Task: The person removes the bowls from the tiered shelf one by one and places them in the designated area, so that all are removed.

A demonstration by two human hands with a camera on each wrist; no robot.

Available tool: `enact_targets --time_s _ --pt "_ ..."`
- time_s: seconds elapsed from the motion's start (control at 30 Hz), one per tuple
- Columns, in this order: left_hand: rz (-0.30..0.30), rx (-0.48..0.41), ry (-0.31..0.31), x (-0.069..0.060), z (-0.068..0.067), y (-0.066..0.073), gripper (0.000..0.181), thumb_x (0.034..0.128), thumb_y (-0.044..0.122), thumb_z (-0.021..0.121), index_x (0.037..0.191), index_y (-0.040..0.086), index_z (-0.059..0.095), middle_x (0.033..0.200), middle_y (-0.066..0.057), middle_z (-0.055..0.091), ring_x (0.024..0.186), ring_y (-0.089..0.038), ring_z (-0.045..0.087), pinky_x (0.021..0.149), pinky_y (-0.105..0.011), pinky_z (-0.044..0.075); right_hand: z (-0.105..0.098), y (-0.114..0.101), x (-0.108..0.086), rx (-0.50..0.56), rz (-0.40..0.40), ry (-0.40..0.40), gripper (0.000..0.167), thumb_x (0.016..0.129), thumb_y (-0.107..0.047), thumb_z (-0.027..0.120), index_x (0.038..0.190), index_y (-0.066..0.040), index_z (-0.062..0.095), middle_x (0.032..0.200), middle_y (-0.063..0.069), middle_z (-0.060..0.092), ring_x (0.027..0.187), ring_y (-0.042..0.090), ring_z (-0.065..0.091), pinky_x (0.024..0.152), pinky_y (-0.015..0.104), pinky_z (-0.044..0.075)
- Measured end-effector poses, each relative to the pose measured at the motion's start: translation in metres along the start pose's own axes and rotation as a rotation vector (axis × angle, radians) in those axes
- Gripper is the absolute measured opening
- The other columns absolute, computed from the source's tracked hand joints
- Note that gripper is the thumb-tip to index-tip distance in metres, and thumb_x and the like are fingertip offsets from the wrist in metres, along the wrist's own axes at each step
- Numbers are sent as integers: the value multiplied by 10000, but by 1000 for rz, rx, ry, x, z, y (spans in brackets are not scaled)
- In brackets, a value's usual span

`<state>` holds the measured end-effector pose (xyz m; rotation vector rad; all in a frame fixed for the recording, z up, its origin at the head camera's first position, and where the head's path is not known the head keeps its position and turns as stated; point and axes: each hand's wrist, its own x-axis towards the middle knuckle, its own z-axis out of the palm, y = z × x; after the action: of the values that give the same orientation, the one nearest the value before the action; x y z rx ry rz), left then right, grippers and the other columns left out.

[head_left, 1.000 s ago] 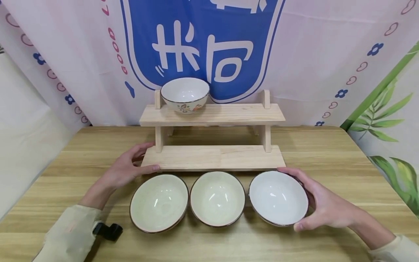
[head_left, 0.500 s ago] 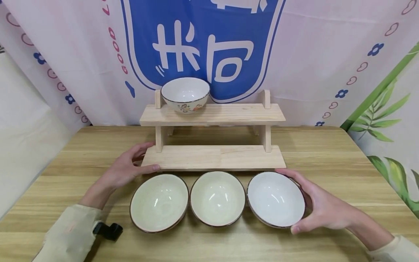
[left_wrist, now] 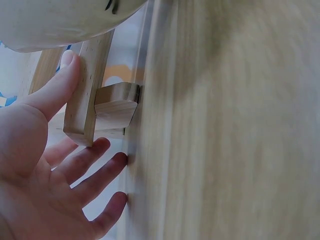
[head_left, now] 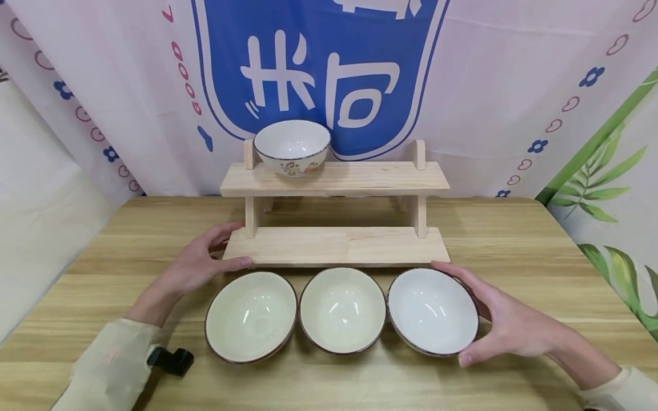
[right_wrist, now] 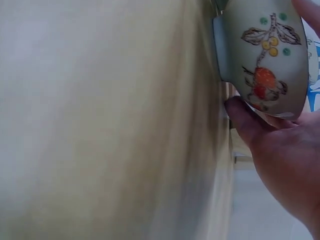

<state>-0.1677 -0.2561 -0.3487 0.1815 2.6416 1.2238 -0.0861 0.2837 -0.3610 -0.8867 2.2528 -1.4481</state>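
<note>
A two-tier wooden display shelf [head_left: 334, 245] stands on the table. My left hand [head_left: 197, 262] grips the left end of its lower board, the thumb on the front edge and the fingers round the end. In the left wrist view, that thumb lies against the board [left_wrist: 87, 90]. A white bowl [head_left: 432, 311] stands upright at the right of a row of bowls. Around its right side my right hand [head_left: 506, 319] curves, thumb at the near rim and fingers at the far side. Its outer wall [right_wrist: 272, 60] bears a painted fruit-and-leaf pattern in the right wrist view.
Two cream bowls with brown rims, the left bowl [head_left: 252, 317] and the middle bowl [head_left: 342, 311], stand in front of the shelf. A patterned bowl [head_left: 292, 148] sits on the upper tier's left. Behind hangs a printed curtain [head_left: 478, 103]. A black clip-like object [head_left: 171, 361] is by the left sleeve.
The right hand has shifted the white bowl slightly left, closer to the middle cream bowl. My left hand stays at the shelf's end.
</note>
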Motion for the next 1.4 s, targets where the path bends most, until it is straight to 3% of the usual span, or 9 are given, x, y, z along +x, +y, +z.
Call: enact_targets --time_s 0.17,0.3,0.53,0.7,0.9,1.0,1.1,1.23,1.4 --pt "3 -5 -2 -1 0 0 995 938 481 829 1697 128 291 1651 -283 423 1507 -480 431 1193 -676 366 -8 -8 8 -72 -69 34 1213 718 -4 966 1688 -66 240 1684 188 389 1497 53 476 1140 154 433" --pt "9 -19 -2 -1 0 0 991 936 465 835 1693 120 297 1655 -281 419 1513 -475 426 1209 -673 351 -14 -19 18 -107 -147 53 1181 733 66 935 1683 -31 240 1662 251 396 1511 88 489 1181 153 406" --pt "16 -27 3 1 -2 0 981 945 428 836 1692 98 294 1640 -296 433 1496 -478 444 1198 -673 359 -23 -47 44 -122 -238 108 1087 749 133 892 1651 4 301 1644 108 464 1483 127 522 1181 195 439" --pt "9 -16 5 1 -2 0 987 942 440 836 1693 101 293 1637 -297 437 1493 -481 446 1197 -675 358 -29 -66 68 -79 -268 155 1006 774 161 849 1629 6 340 1607 105 503 1453 149 556 1172 195 449" --pt "-2 -12 4 1 -1 1 991 936 462 837 1692 113 299 1650 -294 425 1504 -483 436 1204 -682 345 -33 -88 98 -52 -172 211 913 874 75 821 1637 -26 330 1599 208 476 1439 213 568 1156 196 468" --pt "-3 -18 2 2 0 1 995 939 460 835 1697 118 289 1658 -295 411 1507 -487 427 1200 -686 348 -34 -97 113 -19 -88 242 899 914 6 819 1656 -104 322 1627 166 456 1458 254 549 1156 200 468" --pt "-3 -17 3 2 -1 2 998 942 450 834 1700 114 280 1659 -300 404 1504 -494 424 1193 -692 352 -33 -102 129 14 -38 262 909 929 -41 822 1669 -138 304 1647 115 450 1488 275 520 1210 306 457" --pt "-8 -15 2 2 0 2 1002 935 463 837 1698 118 287 1662 -294 403 1511 -493 416 1199 -695 342 -30 -104 152 33 -19 291 934 927 -100 842 1679 -155 292 1633 55 472 1498 263 515 1247 461 428" --pt "-11 -14 -1 0 0 2 1003 929 485 837 1694 126 297 1665 -285 403 1519 -489 409 1202 -692 345 -23 -106 178 67 -5 318 981 916 -164 861 1691 -160 260 1638 47 469 1500 269 515 1265 478 407"
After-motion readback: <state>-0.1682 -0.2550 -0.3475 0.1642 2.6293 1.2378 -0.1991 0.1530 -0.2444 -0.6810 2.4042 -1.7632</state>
